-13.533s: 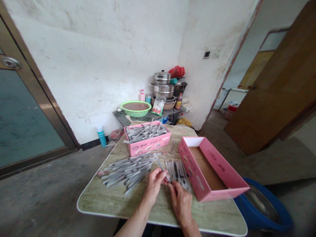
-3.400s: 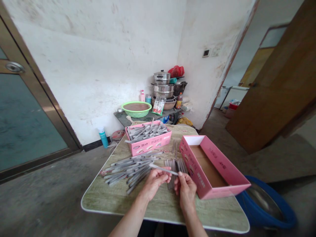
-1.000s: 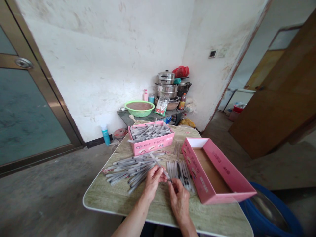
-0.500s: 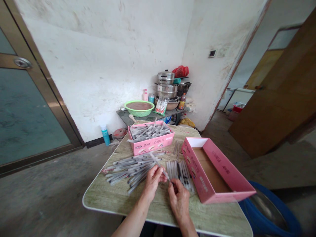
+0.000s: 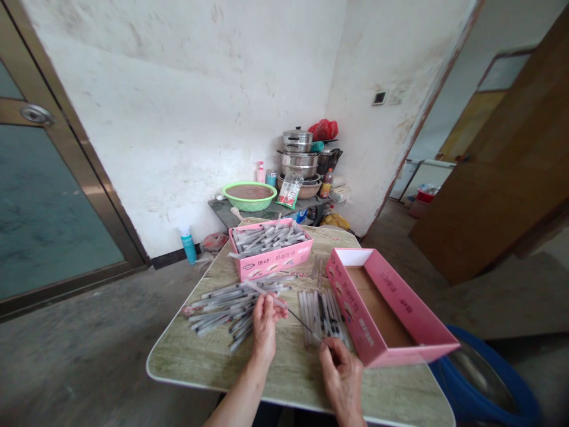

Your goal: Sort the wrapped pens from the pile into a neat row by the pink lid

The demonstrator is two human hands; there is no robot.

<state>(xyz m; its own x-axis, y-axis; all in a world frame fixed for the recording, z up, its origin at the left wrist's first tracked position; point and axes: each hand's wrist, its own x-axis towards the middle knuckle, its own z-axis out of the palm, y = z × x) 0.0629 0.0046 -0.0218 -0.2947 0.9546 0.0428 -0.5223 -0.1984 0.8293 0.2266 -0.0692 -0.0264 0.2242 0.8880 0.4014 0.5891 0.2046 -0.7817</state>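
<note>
Over the bench [image 5: 213, 365], the left hand [image 5: 265, 329] pinches a pen tube [image 5: 255, 287] and the right hand [image 5: 343, 372], closer to the near edge, pinches the end of a thin dark refill [image 5: 304, 323], both slanting roughly in line toward the bench's near right corner.

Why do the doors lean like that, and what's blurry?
Head view: wide-angle distortion probably tilts the glass door and brown door; head view, lower right: the blue tub is dim and soft; head view, middle: the boxed pens look clearer.
</note>
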